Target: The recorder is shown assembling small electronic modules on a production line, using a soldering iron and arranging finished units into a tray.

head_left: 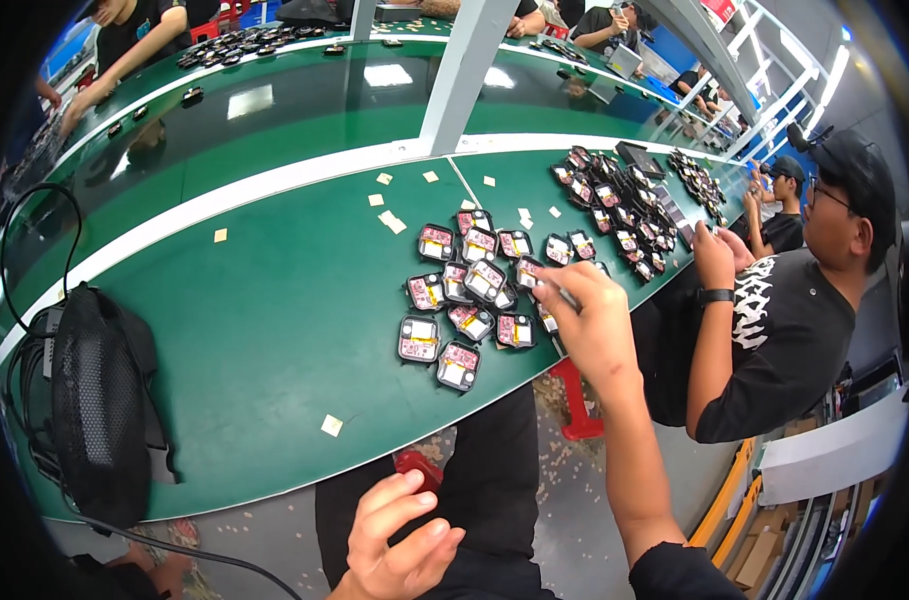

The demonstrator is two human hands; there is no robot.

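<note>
My right hand (596, 315) reaches over the green work table (274, 330), thumb and fingertips pinched at the edge of a small black square electronic unit (526, 272). That unit is at the right side of a loose cluster of similar ones, with rounded corners, pink-and-white faces and a yellow strip. Two of them, a unit (418, 339) and another unit (458, 366), lie closest to the table's near edge. Above my lap, off the table, my left hand (399, 535) is held with its fingers apart and nothing in it.
A black mesh bag (104, 390) with cables sits at the left. Small pale yellow paper squares (331, 425) are scattered about. A larger heap of units (619, 210) lies to the right, before a seated co-worker (774, 320). Beyond a white rail runs a shiny green conveyor (304, 110).
</note>
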